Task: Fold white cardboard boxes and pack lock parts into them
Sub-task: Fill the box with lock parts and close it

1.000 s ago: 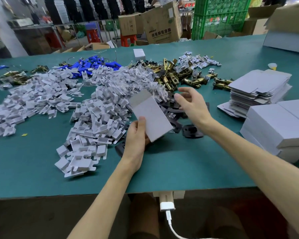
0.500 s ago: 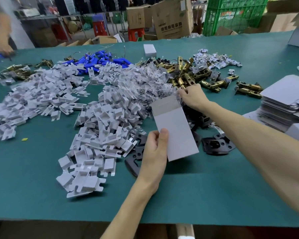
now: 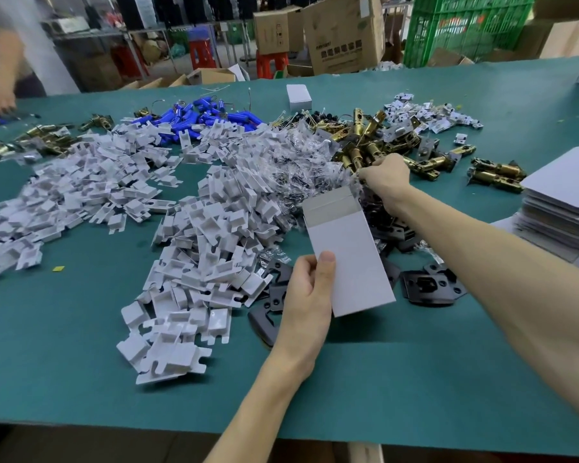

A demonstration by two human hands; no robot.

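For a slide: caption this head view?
Left hand holds an open white box; right hand grips bagged parts beside brass latches.

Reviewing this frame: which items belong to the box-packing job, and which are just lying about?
In the job:
white box, held by the left hand
right hand, at the clear bags of small parts
brass latches
black plates
flat box blanks

Lying about:
green crate
brown cartons
red stool

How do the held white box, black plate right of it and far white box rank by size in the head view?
1. Held white box
2. Black plate
3. Far white box; distance makes its real size unsure.
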